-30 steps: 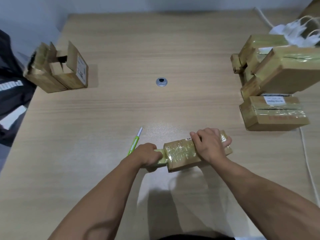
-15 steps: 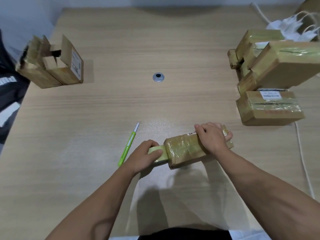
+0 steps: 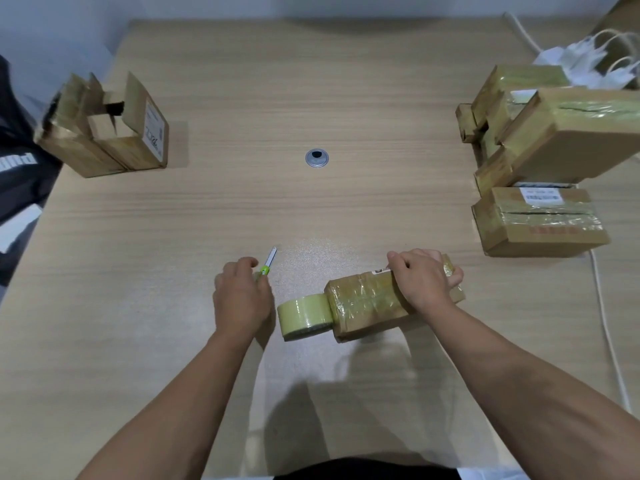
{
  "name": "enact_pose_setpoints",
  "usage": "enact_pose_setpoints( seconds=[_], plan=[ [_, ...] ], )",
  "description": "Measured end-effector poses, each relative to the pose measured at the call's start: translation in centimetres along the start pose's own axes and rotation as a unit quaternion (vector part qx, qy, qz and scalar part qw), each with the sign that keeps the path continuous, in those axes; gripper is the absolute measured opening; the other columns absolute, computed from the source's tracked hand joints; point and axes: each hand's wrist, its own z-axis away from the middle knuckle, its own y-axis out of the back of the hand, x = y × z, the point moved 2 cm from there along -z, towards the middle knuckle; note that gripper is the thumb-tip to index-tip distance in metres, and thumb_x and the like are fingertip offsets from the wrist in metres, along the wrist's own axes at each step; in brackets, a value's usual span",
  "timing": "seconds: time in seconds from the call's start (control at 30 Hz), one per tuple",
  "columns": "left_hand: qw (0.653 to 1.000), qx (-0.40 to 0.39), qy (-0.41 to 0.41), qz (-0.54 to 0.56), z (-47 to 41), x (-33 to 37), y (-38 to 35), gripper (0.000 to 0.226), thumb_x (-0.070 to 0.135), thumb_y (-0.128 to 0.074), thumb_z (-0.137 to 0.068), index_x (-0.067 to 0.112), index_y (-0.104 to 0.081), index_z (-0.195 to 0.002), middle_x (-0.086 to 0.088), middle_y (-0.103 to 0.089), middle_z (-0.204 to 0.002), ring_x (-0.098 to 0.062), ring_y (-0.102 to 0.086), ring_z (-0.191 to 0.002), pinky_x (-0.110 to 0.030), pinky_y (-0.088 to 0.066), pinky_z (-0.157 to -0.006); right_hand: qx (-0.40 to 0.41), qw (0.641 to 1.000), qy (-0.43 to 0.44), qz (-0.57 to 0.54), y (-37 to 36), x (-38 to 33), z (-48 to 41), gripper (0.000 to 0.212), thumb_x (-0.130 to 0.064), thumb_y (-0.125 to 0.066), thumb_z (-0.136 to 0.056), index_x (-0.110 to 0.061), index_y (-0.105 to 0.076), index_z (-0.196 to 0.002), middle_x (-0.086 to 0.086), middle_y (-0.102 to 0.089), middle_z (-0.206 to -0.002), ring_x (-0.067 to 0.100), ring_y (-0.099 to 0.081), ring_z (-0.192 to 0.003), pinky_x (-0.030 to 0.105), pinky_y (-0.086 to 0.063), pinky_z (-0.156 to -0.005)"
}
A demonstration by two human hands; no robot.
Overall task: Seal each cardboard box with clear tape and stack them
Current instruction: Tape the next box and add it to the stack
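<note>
- Risk sits at the hands: the green cutter (image 3: 267, 265) under the left hand (image 3: 242, 299) could, if drawn carelessly toward the box (image 3: 367, 303), slash the fresh wrap or nick the right hand (image 3: 424, 282).
- Left hand lies knuckles-up just left of the box, fingers bent over the cutter's handle; whether they have closed on it I cannot tell.
- Right hand clamps the box's top, fingers curled over its far edge.
- Tape roll (image 3: 304, 317) stands on edge touching the box's left end.
- Sealed boxes (image 3: 540, 223) are stacked well right of the box; open boxes (image 3: 104, 140) wait far to its left on the table (image 3: 311, 81).
</note>
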Motion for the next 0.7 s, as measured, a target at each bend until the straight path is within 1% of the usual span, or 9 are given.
enact_pose_setpoints(
  seconds=[0.07, 0.1, 0.23, 0.33, 0.37, 0.43, 0.5, 0.6, 0.7],
  plan=[
    [0.995, -0.042, 0.042, -0.081, -0.3, -0.9, -0.1, 0.044, 0.023, -0.054, -0.098, 0.015, -0.045, -0.14, -0.013, -0.048, -0.135, -0.035, -0.04, -0.123, -0.045, -0.038, -0.095, 0.001, 1.0, 0.002, 0.001, -0.1, 0.0, 0.0, 0.049, -0.043, -0.036, -0.104, -0.02, -0.075, -0.083, -0.012, -0.058, -0.102, 0.01, -0.034, -0.128, 0.059, -0.001, -0.113],
    [0.99, -0.067, 0.047, -0.114, -0.3, -1.4, -0.2, 0.045, 0.022, -0.054, -0.098, 0.015, -0.042, -0.14, -0.013, -0.048, -0.135, -0.035, -0.041, -0.122, -0.044, -0.038, -0.094, 0.002, 1.0, 0.002, 0.0, -0.1, 0.0, 0.0, 0.049, -0.043, -0.036, -0.104, -0.021, -0.075, -0.083, -0.012, -0.058, -0.102, 0.011, -0.034, -0.128, 0.059, -0.002, -0.113],
    [0.978, -0.12, 0.013, -0.169, -0.4, -3.3, -1.0, 0.034, 0.012, -0.057, -0.089, 0.011, -0.049, -0.123, -0.013, -0.057, -0.111, -0.029, -0.049, -0.096, -0.037, -0.043, -0.074, -0.001, 1.0, 0.002, 0.002, -0.2, 0.0, 0.0, 0.049, -0.043, -0.035, -0.104, -0.021, -0.074, -0.083, -0.013, -0.058, -0.103, 0.01, -0.033, -0.129, 0.059, -0.001, -0.114],
    [0.975, -0.158, 0.007, -0.154, -0.9, -3.0, -0.4, 0.026, 0.017, -0.059, -0.092, 0.014, -0.054, -0.118, -0.007, -0.052, -0.103, -0.024, -0.053, -0.088, -0.033, -0.044, -0.072, -0.001, 1.0, 0.001, 0.004, -0.3, 0.0, 0.0, 0.049, -0.042, -0.035, -0.105, -0.022, -0.074, -0.083, -0.012, -0.06, -0.107, 0.011, -0.033, -0.13, 0.059, -0.001, -0.114],
    [0.977, -0.169, -0.012, -0.127, -1.1, -2.6, 0.1, 0.024, 0.02, -0.06, -0.094, 0.017, -0.056, -0.118, -0.005, -0.05, -0.102, -0.023, -0.054, -0.087, -0.032, -0.044, -0.072, -0.002, 1.0, 0.002, 0.005, -0.2, 0.0, 0.1, 0.049, -0.042, -0.035, -0.105, -0.022, -0.074, -0.083, -0.012, -0.06, -0.108, 0.011, -0.033, -0.13, 0.06, 0.0, -0.114],
    [0.978, -0.173, -0.091, -0.071, -1.6, -1.7, 1.5, 0.022, 0.029, -0.058, -0.095, 0.02, -0.059, -0.116, -0.001, -0.049, -0.098, -0.021, -0.053, -0.084, -0.032, -0.038, -0.07, -0.001, 1.0, 0.003, 0.004, -0.3, 0.0, 0.1, 0.049, -0.042, -0.036, -0.105, -0.021, -0.074, -0.082, -0.012, -0.061, -0.107, 0.011, -0.033, -0.13, 0.059, 0.0, -0.114],
    [0.965, -0.179, -0.182, -0.055, -1.8, -1.0, 3.3, 0.034, 0.039, -0.049, -0.089, 0.021, -0.061, -0.114, 0.002, -0.051, -0.098, -0.02, -0.053, -0.086, -0.031, -0.037, -0.072, 0.002, 1.0, 0.003, 0.003, -0.3, 0.0, 0.1, 0.048, -0.041, -0.036, -0.104, -0.021, -0.074, -0.081, -0.011, -0.062, -0.108, 0.011, -0.033, -0.13, 0.059, 0.001, -0.114],
    [0.921, -0.211, -0.305, -0.121, -2.1, -0.4, 5.0, 0.053, 0.059, -0.035, -0.086, 0.032, -0.066, -0.118, 0.009, -0.061, -0.1, -0.015, -0.058, -0.094, -0.032, -0.044, -0.077, 0.003, 1.0, 0.005, 0.0, -0.3, 0.1, 0.0, 0.049, -0.042, -0.036, -0.104, -0.021, -0.074, -0.081, -0.012, -0.061, -0.108, 0.011, -0.033, -0.13, 0.06, 0.001, -0.114],
    [0.872, -0.194, -0.405, -0.193, -2.4, 0.5, 5.5, 0.071, 0.078, -0.017, -0.09, 0.038, -0.069, -0.117, 0.014, -0.066, -0.088, -0.013, -0.061, -0.088, -0.034, -0.046, -0.076, 0.002, 1.0, 0.006, 0.0, -0.3, 0.0, 0.1, 0.049, -0.042, -0.036, -0.104, -0.021, -0.073, -0.08, -0.012, -0.061, -0.106, 0.01, -0.033, -0.13, 0.06, 0.001, -0.113]
  ],
)
